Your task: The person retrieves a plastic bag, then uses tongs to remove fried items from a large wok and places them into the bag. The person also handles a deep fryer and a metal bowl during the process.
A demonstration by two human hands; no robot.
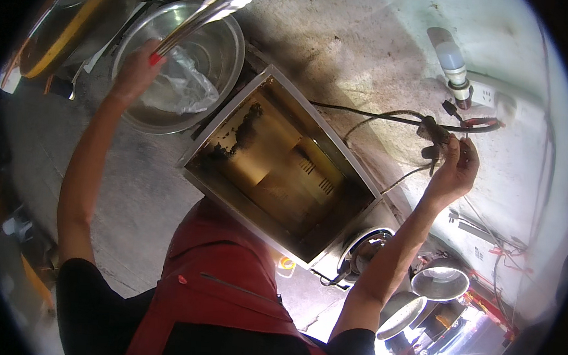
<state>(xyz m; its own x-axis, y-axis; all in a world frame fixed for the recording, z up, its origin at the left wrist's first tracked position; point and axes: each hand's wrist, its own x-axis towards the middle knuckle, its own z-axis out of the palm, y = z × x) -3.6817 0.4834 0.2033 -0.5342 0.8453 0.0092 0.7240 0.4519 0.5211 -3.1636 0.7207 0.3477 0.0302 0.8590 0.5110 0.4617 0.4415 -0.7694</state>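
Note:
My left hand [139,68] grips metal tongs [201,18] by their red end, above a wide steel basin [232,59]. Inside the basin lies a crumpled clear plastic bag [187,83]. At the wall, my right hand [455,171] pinches a dark electrical plug or connector [433,129] on a black cable [371,113]. A wall socket panel [486,94] is just above that hand. Between my arms stands an open rectangular metal tank [284,172], brown inside, with dark residue on one wall and slotted vents.
A light bulb [451,61] juts from the socket panel. Close to my right forearm sits a round metal pot [365,251], with metal bowls [439,280] farther right. A yellow-edged round container [68,32] stands at upper left. Loose wires hang along the wall.

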